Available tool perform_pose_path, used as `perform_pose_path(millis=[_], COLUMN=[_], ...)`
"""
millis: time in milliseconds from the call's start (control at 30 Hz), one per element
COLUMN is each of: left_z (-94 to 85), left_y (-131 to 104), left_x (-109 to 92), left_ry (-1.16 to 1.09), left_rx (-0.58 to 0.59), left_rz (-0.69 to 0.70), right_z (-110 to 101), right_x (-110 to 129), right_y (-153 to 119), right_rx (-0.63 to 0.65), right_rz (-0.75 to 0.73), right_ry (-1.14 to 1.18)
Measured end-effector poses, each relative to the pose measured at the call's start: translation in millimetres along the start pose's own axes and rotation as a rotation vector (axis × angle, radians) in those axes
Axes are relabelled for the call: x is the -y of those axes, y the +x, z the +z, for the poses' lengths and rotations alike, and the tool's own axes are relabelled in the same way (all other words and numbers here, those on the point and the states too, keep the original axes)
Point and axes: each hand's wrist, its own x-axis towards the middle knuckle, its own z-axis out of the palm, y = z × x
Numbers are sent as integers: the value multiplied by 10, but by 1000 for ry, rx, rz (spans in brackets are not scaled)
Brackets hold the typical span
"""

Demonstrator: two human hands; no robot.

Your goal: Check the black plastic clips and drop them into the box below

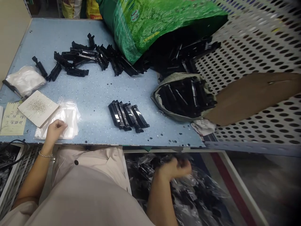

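My left hand [55, 129] rests on a stack of clear plastic bags [70, 121] at the table's near left edge, thumb and fingertips pinched on the top bag. Beyond the table edge, my right hand [177, 168] hangs over a crate of bagged black parts [192, 194]. Motion smears its curled fingers, and I cannot tell whether they hold anything. A short row of black plastic parts [128, 116] lies side by side on the blue table, between the two hands. Next to the bags is a white square board [38, 108] bearing many tiny metallic pieces.
Loose black parts [80, 58] are scattered at the back, spilling from a large green sack [150, 25]. A grey cloth bag [162, 100] full of black parts stands at right, beside brown cardboard [254, 94] and a perforated panel [258, 135]. A handwritten yellow note [14, 121] lies left.
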Motion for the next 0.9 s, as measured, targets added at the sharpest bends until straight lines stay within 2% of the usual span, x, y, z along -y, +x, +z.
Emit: perform_pose_path(millis=[67,167,233,300,367,433,500,567,633,700,767,833,900], left_z=[-51,-74,-62,-47,-39,-34,-18,19,70,104,89,16,-85], left_y=[45,69,57,32,3,-22,-44,-64,-87,-113,-144,-175,-200], left_x=[-10,-13,-3,11,20,19,6,-19,-54,-92,-120,-127,-111], left_ry=[-120,-165,-193,-204,-198,-222,-283,-323,-331,-326,-273,-95,162], left_rx=[14,-26,-66,-98,-115,-111,-91,-71,-59,-43,-19,4,-1], left_rz=[-64,-110,-104,-69,-35,-42,-84,-119,-112,-74,-15,81,197], right_z=[340,892,1224,1472,1611,1654,1646,1642,1691,1804,1946,2055,2070], right_x=[273,892,1301,1612,1799,1886,1917,1939,1982,2052,2128,2170,2150], right_y=[254,577,725,808,825,766,600,301,-117,-573,-940,-1123,-1107], right_rx=[82,616,882,1078,1231,1317,1312,1296,1398,1555,1629,1602,1476], right_rz=[-175,-710,-955,-1074,-1065,-884,-644,-498,-294,94,447,597,606], right_ry=[-41,-162,-242,-275,-238,-127,-20,46,216,543,814,897,876])
